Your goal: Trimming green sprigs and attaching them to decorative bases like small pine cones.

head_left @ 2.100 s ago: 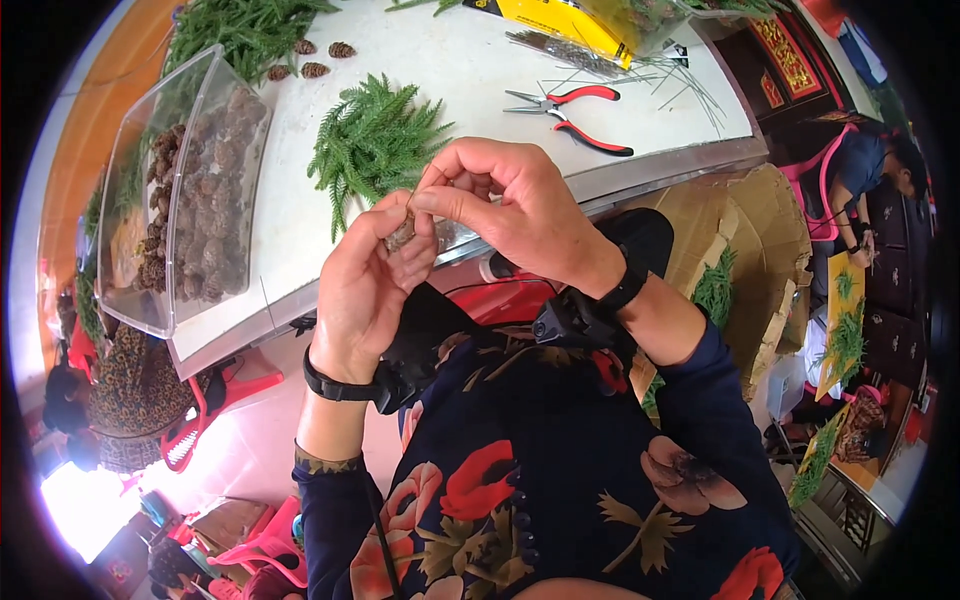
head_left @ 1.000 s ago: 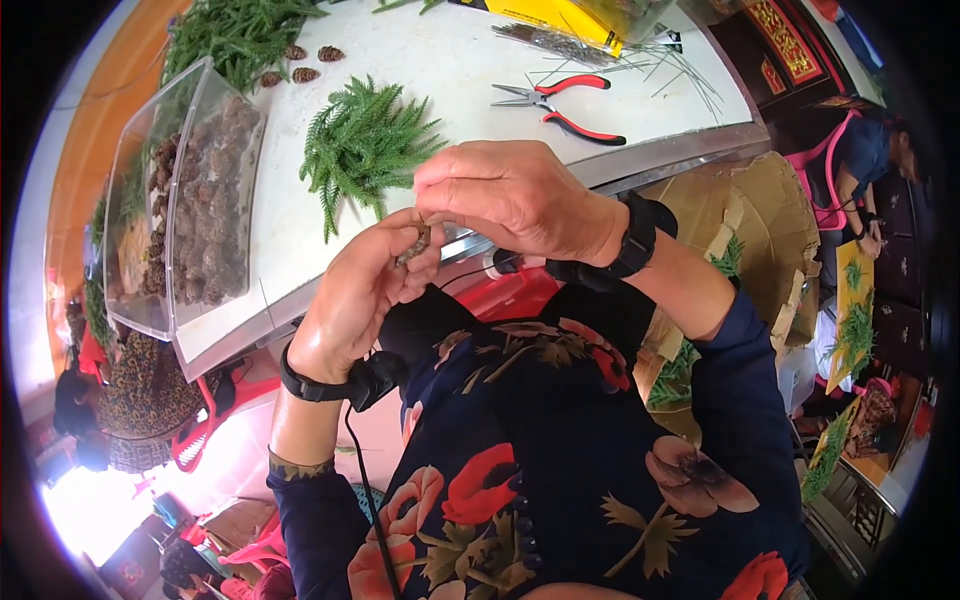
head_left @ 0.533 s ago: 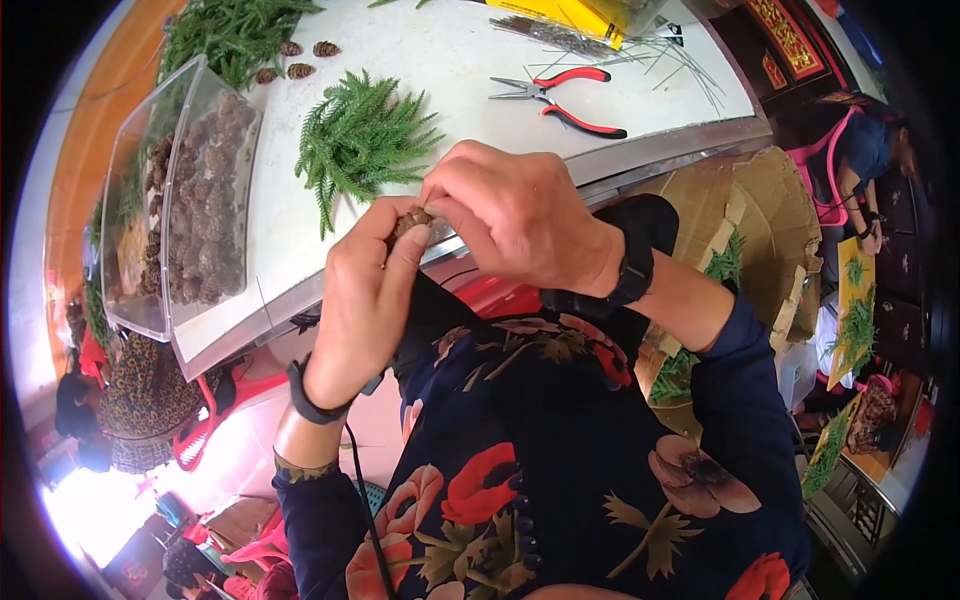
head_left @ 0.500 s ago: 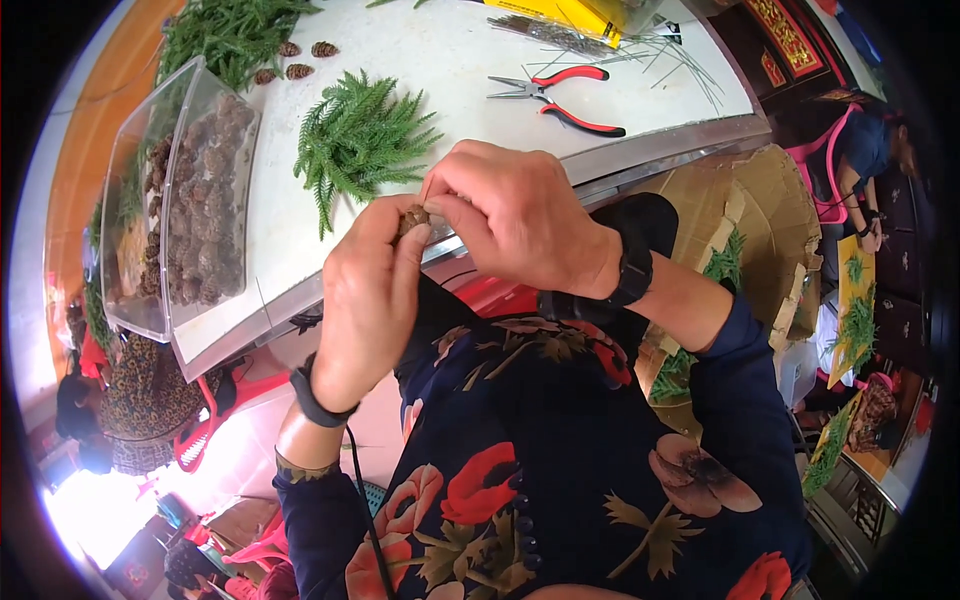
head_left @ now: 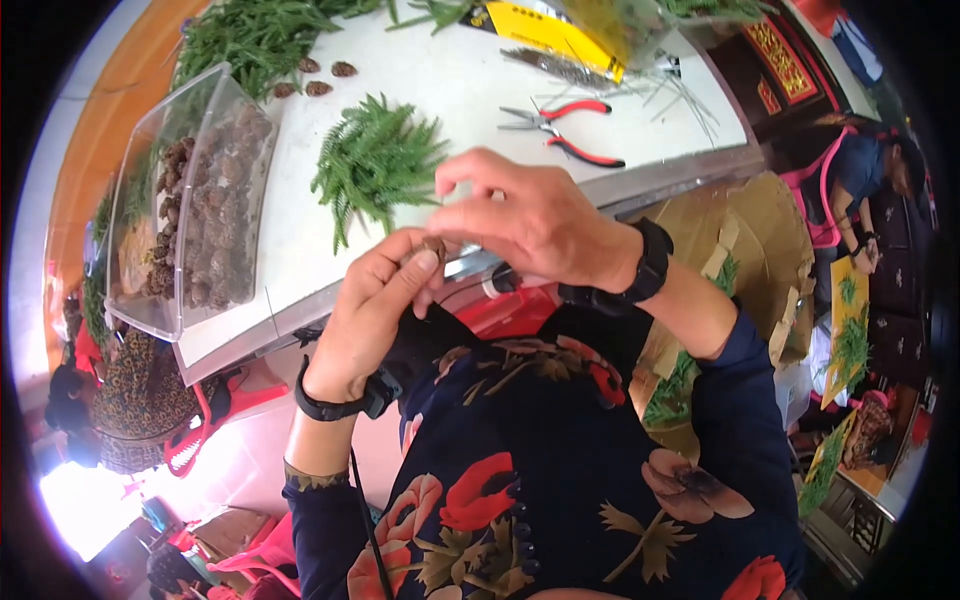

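Observation:
My left hand point(head_left: 365, 310) pinches a small brown pine cone point(head_left: 433, 246) between thumb and fingers, just off the table's near edge. Close to its right, my right hand point(head_left: 545, 220) has its fingers apart; one fingertip reaches to the cone, partly blurred. No wire can be made out between the hands. Beyond them on the white tabletop lies a bunch of green artificial pine sprigs point(head_left: 375, 160). Pliers with red and black handles point(head_left: 560, 125) rest opened to the right of the bunch.
A clear plastic box point(head_left: 145, 265) of pine cones stands at the left. Loose cones point(head_left: 318, 88) and a green sprig heap point(head_left: 245, 45) lie behind it. Thin wires point(head_left: 685, 105) and a yellow package point(head_left: 545, 35) are at the far right. Cardboard point(head_left: 765, 225) is beside me; people sit around.
My right hand has come away from its pinch at the pine cone, and its fingers have spread. My left hand keeps the cone and has moved slightly right and down.

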Demonstrator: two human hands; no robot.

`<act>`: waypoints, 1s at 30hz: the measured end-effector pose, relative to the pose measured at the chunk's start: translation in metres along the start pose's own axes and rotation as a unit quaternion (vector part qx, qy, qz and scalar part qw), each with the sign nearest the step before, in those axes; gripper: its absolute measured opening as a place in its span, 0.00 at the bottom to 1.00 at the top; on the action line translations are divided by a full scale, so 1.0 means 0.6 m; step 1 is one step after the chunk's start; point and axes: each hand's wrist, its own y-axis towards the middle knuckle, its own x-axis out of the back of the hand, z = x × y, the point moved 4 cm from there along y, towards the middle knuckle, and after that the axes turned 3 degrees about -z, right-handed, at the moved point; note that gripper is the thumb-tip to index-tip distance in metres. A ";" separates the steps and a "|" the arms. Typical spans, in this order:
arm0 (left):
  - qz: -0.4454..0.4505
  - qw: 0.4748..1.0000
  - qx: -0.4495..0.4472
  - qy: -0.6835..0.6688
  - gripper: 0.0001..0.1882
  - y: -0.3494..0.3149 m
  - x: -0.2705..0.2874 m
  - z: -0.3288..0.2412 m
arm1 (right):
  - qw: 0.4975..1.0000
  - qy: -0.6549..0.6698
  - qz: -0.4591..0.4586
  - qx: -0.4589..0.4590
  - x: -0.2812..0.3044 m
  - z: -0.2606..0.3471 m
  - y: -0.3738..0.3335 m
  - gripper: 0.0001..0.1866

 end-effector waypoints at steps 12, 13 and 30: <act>-0.074 0.959 -0.180 0.205 0.10 -0.021 -0.005 0.006 | 0.998 0.027 0.054 0.012 -0.018 0.028 0.010 0.12; -0.117 0.896 -0.273 0.329 0.09 -0.024 -0.011 -0.001 | 0.998 0.018 0.061 -0.020 -0.020 0.023 0.012 0.11; -0.129 0.982 -0.135 -0.015 0.20 -0.009 0.008 0.017 | 0.689 0.560 -0.060 -0.457 -0.094 -0.006 -0.034 0.05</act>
